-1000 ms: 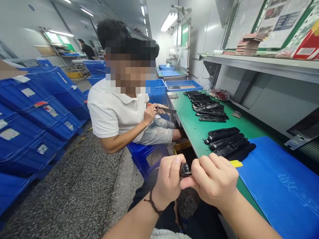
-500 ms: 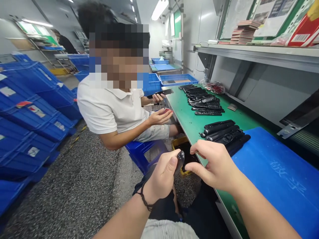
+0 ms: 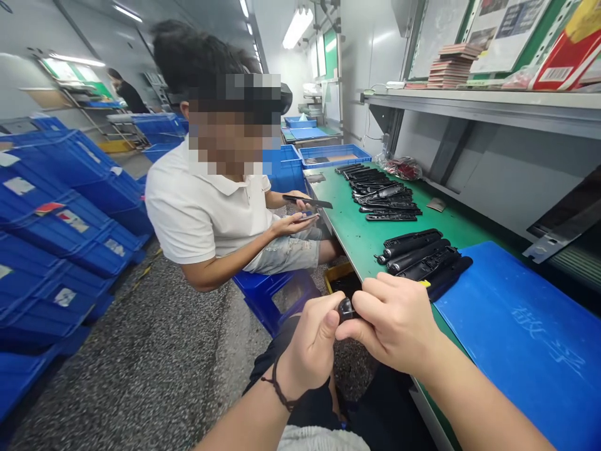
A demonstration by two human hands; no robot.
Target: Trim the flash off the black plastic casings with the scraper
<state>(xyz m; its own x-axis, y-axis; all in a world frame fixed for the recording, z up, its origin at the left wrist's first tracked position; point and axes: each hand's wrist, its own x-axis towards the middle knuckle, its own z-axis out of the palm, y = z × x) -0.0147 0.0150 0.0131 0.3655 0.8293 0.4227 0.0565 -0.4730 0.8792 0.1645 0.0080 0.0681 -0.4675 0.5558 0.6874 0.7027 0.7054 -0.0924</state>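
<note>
My left hand (image 3: 313, 341) is wrapped round a black plastic part (image 3: 346, 309), whose rounded shiny end sticks out above the fist. Against that end, my right hand (image 3: 387, 316) has its thumb and bent fingers closed; whether it pinches something small is hidden. A bit of yellow (image 3: 425, 284) shows just behind the right knuckles. Beyond the hands, several long black parts (image 3: 417, 250) lie side by side on the green table (image 3: 350, 216), by the edge of a blue sheet (image 3: 521, 332).
More black parts (image 3: 385, 191) lie farther back. A person in a white shirt (image 3: 188, 207) sits at the left, holding a black part (image 3: 307, 201). A yellow bin (image 3: 331, 275) stands below the table edge. Blue crates (image 3: 70, 213) are stacked left; a shelf (image 3: 493, 103) overhangs the table.
My right hand has moved left and closed against the black part's end. The seated person's hands and black part have shifted, and the view has moved slightly.
</note>
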